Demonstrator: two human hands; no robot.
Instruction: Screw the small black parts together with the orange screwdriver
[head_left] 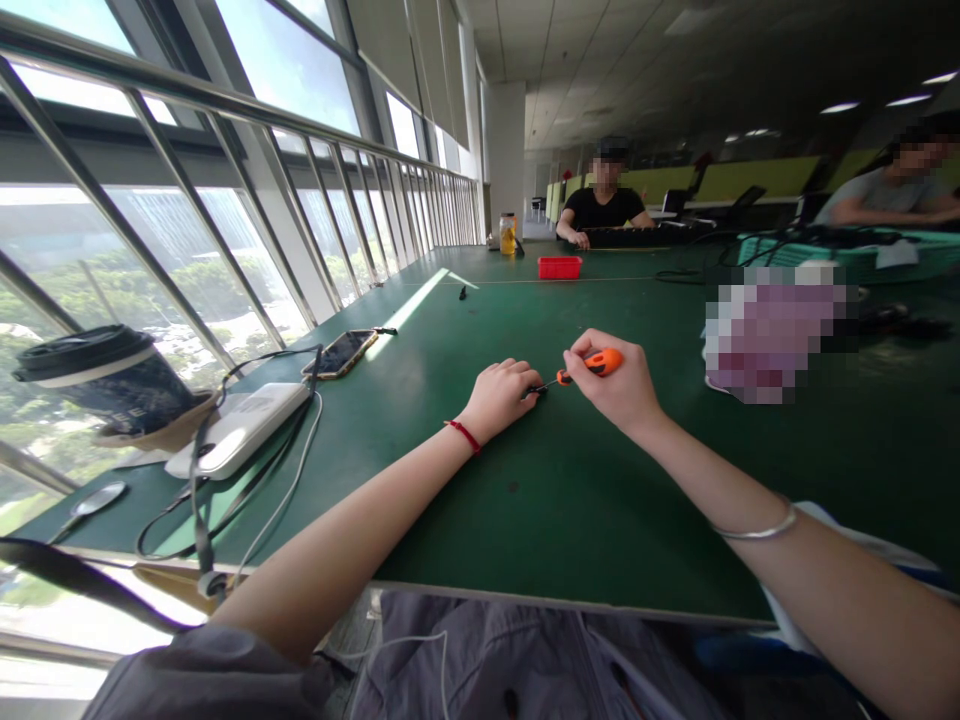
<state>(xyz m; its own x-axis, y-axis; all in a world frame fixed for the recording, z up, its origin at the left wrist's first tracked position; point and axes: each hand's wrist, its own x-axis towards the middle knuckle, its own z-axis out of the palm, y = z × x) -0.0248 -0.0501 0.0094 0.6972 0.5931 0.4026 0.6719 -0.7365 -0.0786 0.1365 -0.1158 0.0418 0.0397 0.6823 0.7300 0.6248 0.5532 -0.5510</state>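
Note:
My right hand (619,380) is closed around a small screwdriver with an orange handle (592,364), its dark shaft pointing left. My left hand (501,395) rests on the green table (555,500) with fingers curled, pinching something tiny at the screwdriver's tip; what it holds is too small to make out. A red string circles my left wrist and a silver bangle my right forearm.
A phone (341,352), a white power bank (244,425) with cables and a lidded coffee cup (105,385) lie to the left. A red tray (559,267) and a jar (508,234) stand farther off. Two other people sit at the far end and right. Railings and windows line the left.

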